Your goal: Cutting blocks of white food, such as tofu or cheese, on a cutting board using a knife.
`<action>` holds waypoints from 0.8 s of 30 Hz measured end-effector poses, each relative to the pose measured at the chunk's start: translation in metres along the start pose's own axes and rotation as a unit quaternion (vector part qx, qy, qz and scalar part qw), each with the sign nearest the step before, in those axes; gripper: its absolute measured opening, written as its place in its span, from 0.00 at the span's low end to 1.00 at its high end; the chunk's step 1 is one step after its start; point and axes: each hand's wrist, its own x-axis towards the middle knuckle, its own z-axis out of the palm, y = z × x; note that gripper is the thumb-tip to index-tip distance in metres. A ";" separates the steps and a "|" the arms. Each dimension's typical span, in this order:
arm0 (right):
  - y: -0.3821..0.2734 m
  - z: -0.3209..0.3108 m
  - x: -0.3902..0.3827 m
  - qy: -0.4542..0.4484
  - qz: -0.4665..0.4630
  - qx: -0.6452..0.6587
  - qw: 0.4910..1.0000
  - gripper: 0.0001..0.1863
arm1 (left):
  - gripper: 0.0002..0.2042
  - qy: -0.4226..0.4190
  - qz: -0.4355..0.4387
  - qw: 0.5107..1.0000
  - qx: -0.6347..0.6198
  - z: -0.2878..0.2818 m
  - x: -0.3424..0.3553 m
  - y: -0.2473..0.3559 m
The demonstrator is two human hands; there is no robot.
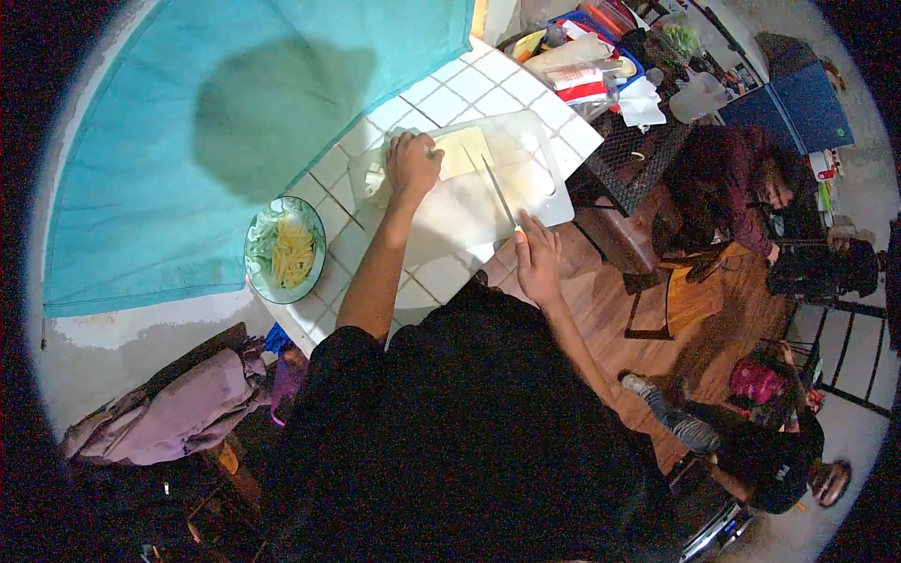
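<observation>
On a white cutting board [549,192] lies a pale yellow slab [462,155] that looks like cheese. My left hand [413,169] rests over the slab's left end, fingers bent down onto it. A knife [499,192] with an orange and white handle is in my right hand [539,258]. Its blade points away from me, the tip beside the slab's right edge; whether it touches cannot be made out. Some pale cut pieces [376,181] lie left of my left hand, partly hidden by it. Further left, a round glass plate [317,267] holds yellow strips [293,255] and paler pieces.
White tiles [441,103] cover the counter, with a teal cloth [188,169] hanging behind. A blue bin of packages [582,70] stands at the far right. Two other people, one in maroon [723,178] and one in black [765,460], are on the right, near a wooden chair [694,300].
</observation>
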 end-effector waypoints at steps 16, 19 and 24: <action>0.004 0.000 0.000 0.006 -0.001 0.000 1.000 0.25 | 0.15 0.016 0.077 0.997 -0.016 0.002 -0.006 -0.001; 0.004 -0.002 0.000 0.000 -0.005 -0.036 0.999 0.25 | 0.19 -0.004 0.081 0.996 -0.028 -0.003 -0.008 -0.001; 0.005 -0.001 -0.001 0.008 -0.018 0.002 1.000 0.25 | 0.19 -0.017 0.069 0.995 -0.065 -0.005 -0.006 -0.006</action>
